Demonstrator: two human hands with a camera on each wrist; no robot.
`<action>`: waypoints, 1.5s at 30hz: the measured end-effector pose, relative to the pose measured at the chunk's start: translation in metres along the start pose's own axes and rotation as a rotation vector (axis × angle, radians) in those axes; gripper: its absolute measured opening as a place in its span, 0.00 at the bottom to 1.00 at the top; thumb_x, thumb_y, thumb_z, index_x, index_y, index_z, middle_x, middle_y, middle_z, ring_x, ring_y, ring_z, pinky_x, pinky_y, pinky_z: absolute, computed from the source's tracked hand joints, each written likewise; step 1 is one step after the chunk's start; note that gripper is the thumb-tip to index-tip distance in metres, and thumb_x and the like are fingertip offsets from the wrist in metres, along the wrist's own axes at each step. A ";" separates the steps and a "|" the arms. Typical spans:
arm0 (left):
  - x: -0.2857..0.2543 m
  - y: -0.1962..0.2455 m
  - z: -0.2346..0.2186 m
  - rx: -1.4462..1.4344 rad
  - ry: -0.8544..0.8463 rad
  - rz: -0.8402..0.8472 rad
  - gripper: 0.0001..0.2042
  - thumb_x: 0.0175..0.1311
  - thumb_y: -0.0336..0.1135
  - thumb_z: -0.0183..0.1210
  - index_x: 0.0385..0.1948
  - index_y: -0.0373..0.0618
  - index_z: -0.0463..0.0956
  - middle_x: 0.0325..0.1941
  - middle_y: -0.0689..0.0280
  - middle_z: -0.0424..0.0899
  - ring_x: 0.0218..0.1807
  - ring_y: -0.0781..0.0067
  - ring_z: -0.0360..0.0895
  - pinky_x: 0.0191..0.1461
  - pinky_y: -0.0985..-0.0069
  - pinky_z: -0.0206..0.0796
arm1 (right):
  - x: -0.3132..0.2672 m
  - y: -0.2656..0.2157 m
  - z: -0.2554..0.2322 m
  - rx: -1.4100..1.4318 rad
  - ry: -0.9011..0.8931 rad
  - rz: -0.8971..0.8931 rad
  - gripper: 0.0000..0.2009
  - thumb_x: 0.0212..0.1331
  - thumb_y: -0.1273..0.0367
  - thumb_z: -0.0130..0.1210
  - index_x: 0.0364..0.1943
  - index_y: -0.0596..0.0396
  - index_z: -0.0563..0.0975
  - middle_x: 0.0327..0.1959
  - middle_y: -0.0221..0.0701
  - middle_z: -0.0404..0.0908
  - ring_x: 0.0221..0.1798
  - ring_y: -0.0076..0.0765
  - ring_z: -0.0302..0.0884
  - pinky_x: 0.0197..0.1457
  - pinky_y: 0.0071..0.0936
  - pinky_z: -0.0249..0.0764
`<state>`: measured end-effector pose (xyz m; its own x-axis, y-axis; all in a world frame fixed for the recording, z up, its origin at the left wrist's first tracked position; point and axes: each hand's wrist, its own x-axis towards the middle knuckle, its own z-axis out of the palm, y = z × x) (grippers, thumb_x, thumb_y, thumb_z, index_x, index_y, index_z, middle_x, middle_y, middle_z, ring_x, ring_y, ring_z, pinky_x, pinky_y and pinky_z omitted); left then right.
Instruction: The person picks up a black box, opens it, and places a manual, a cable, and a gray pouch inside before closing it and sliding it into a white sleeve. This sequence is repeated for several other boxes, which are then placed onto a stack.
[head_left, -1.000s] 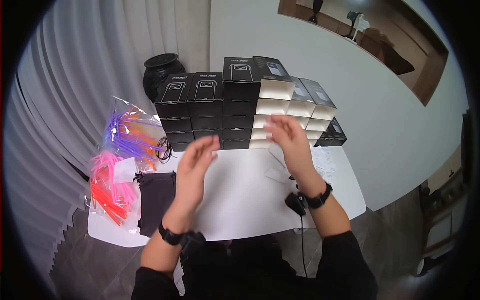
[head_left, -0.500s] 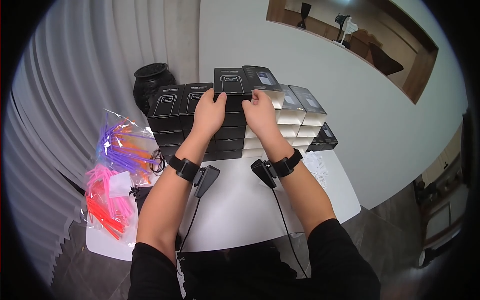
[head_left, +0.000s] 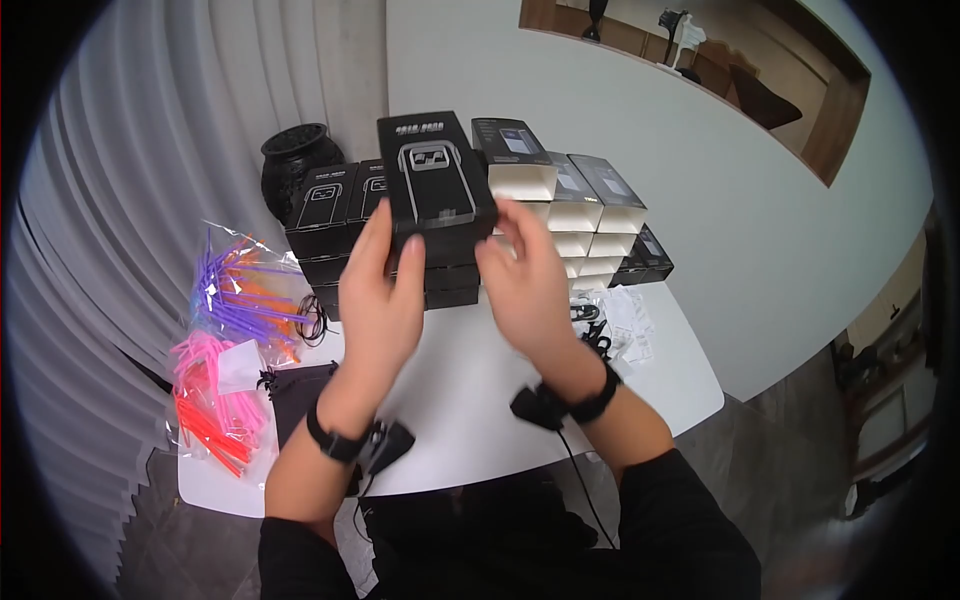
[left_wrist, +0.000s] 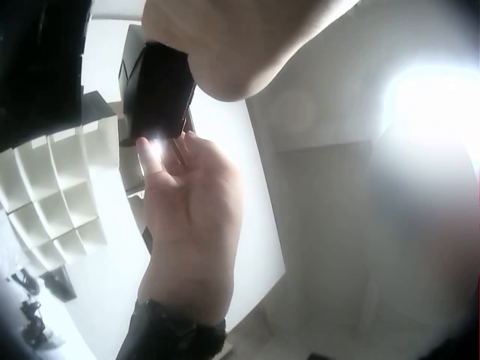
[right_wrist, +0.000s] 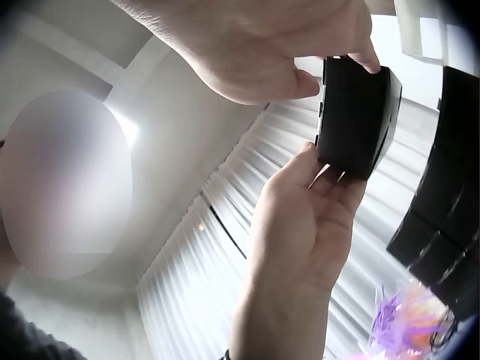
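Both hands hold a black box (head_left: 432,170) up in front of the stack; a white line drawing of a device and lettering mark its top. My left hand (head_left: 382,300) grips the near left side, thumb on the front edge. At the right side, my right hand (head_left: 525,285) grips with curled fingers. From the left wrist view, the dark box (left_wrist: 154,94) sits between the two hands. The right wrist view has the left hand (right_wrist: 304,217) at the lower end of the box. Behind are stacked black boxes (head_left: 325,200) and boxes with white open ends (head_left: 525,180).
Clear bags of purple and orange sticks (head_left: 240,285) and pink and red sticks (head_left: 215,420) lie on the white table (head_left: 450,420) at left. Nearby is a dark pouch (head_left: 297,395). Papers (head_left: 625,320) and cables lie at right. A black pot (head_left: 295,165) stands behind.
Both hands reached forward to the stack, took hold of the black box at its top and lifted it off toward the body. The box beside it with the white open end stayed.
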<state>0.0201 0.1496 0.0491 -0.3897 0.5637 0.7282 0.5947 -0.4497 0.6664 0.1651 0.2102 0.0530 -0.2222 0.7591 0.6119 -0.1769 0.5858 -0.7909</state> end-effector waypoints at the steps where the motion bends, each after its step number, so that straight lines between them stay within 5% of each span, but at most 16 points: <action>1: -0.023 0.008 -0.008 -0.008 -0.023 0.034 0.24 0.72 0.24 0.53 0.69 0.29 0.64 0.63 0.56 0.78 0.59 0.71 0.77 0.64 0.76 0.66 | -0.025 -0.002 -0.005 0.020 -0.037 0.005 0.28 0.60 0.81 0.53 0.67 0.61 0.65 0.63 0.43 0.65 0.68 0.44 0.67 0.69 0.39 0.71; 4: -0.097 0.008 -0.026 0.030 -0.121 -0.047 0.26 0.71 0.22 0.52 0.71 0.28 0.59 0.65 0.51 0.75 0.63 0.67 0.75 0.66 0.73 0.66 | -0.106 0.000 -0.019 -0.092 -0.105 -0.004 0.30 0.59 0.83 0.53 0.68 0.59 0.63 0.66 0.42 0.62 0.71 0.45 0.64 0.71 0.39 0.69; 8: -0.179 0.004 -0.033 -0.006 -0.235 -0.257 0.28 0.70 0.20 0.51 0.72 0.27 0.55 0.67 0.47 0.72 0.67 0.62 0.73 0.71 0.69 0.63 | -0.192 0.022 -0.034 -0.044 -0.160 0.216 0.30 0.59 0.84 0.52 0.68 0.60 0.63 0.69 0.42 0.58 0.72 0.43 0.63 0.72 0.37 0.68; 10: -0.213 0.002 -0.032 -0.090 -0.258 -0.327 0.30 0.70 0.20 0.51 0.73 0.28 0.52 0.71 0.49 0.68 0.69 0.63 0.70 0.71 0.70 0.62 | -0.217 0.020 -0.041 -0.029 -0.194 0.347 0.33 0.58 0.90 0.47 0.70 0.55 0.61 0.69 0.34 0.57 0.75 0.34 0.58 0.76 0.36 0.61; 16: -0.273 0.002 -0.028 -0.124 -0.235 -0.473 0.31 0.66 0.23 0.56 0.71 0.26 0.55 0.65 0.40 0.73 0.65 0.51 0.76 0.67 0.67 0.66 | -0.259 0.025 -0.056 -0.034 -0.208 0.473 0.32 0.58 0.90 0.46 0.68 0.57 0.63 0.71 0.37 0.56 0.76 0.36 0.58 0.76 0.35 0.60; 19: -0.275 0.005 -0.032 -0.078 -0.282 -0.466 0.31 0.66 0.23 0.57 0.71 0.26 0.56 0.67 0.39 0.71 0.67 0.49 0.73 0.70 0.65 0.63 | -0.268 0.030 -0.060 0.047 -0.199 0.399 0.30 0.57 0.89 0.48 0.67 0.59 0.64 0.72 0.41 0.58 0.76 0.39 0.59 0.77 0.36 0.59; 22: -0.264 0.014 -0.041 0.030 -0.346 -0.374 0.31 0.66 0.24 0.57 0.70 0.25 0.57 0.69 0.38 0.69 0.71 0.46 0.68 0.73 0.63 0.58 | -0.254 0.016 -0.071 -0.298 -0.325 0.236 0.30 0.57 0.87 0.50 0.68 0.61 0.64 0.71 0.44 0.62 0.74 0.43 0.62 0.76 0.38 0.60; 26: -0.226 0.023 -0.045 0.060 -0.346 -0.281 0.30 0.65 0.25 0.57 0.69 0.25 0.59 0.71 0.38 0.66 0.74 0.43 0.63 0.76 0.62 0.53 | -0.222 0.013 -0.071 -0.260 -0.306 0.137 0.34 0.58 0.85 0.51 0.72 0.61 0.60 0.71 0.46 0.65 0.74 0.45 0.64 0.75 0.38 0.61; 34: -0.135 -0.034 -0.007 -0.291 -0.192 -0.499 0.32 0.71 0.31 0.56 0.75 0.37 0.54 0.77 0.52 0.63 0.78 0.59 0.60 0.77 0.64 0.52 | -0.129 0.047 -0.029 0.029 -0.193 0.180 0.32 0.60 0.81 0.52 0.71 0.61 0.61 0.71 0.48 0.67 0.72 0.51 0.68 0.70 0.40 0.67; 38: -0.152 -0.044 -0.012 -0.280 -0.198 -0.537 0.28 0.70 0.31 0.58 0.70 0.36 0.62 0.73 0.52 0.69 0.75 0.59 0.65 0.76 0.65 0.54 | -0.136 0.069 -0.039 -0.224 -0.365 0.083 0.25 0.58 0.82 0.51 0.63 0.60 0.72 0.68 0.47 0.71 0.70 0.54 0.68 0.70 0.43 0.67; 41: -0.172 -0.032 -0.029 -0.098 -0.363 -0.529 0.22 0.68 0.30 0.59 0.62 0.35 0.72 0.70 0.50 0.72 0.73 0.55 0.68 0.75 0.64 0.56 | -0.161 0.072 -0.053 -0.462 -0.569 -0.057 0.21 0.54 0.82 0.51 0.54 0.59 0.80 0.66 0.46 0.72 0.71 0.57 0.65 0.73 0.46 0.64; 45: -0.190 -0.019 -0.037 0.248 -0.603 -0.099 0.19 0.62 0.33 0.64 0.54 0.36 0.77 0.66 0.45 0.73 0.72 0.39 0.64 0.74 0.55 0.56 | -0.179 0.069 -0.057 -0.650 -0.699 -0.098 0.20 0.50 0.80 0.52 0.50 0.58 0.82 0.66 0.49 0.71 0.72 0.63 0.60 0.75 0.51 0.60</action>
<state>0.0569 0.0252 -0.0963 -0.0317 0.9158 0.4004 0.7489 -0.2436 0.6163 0.2474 0.1313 -0.1113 -0.7933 0.4806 0.3737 0.2949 0.8403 -0.4548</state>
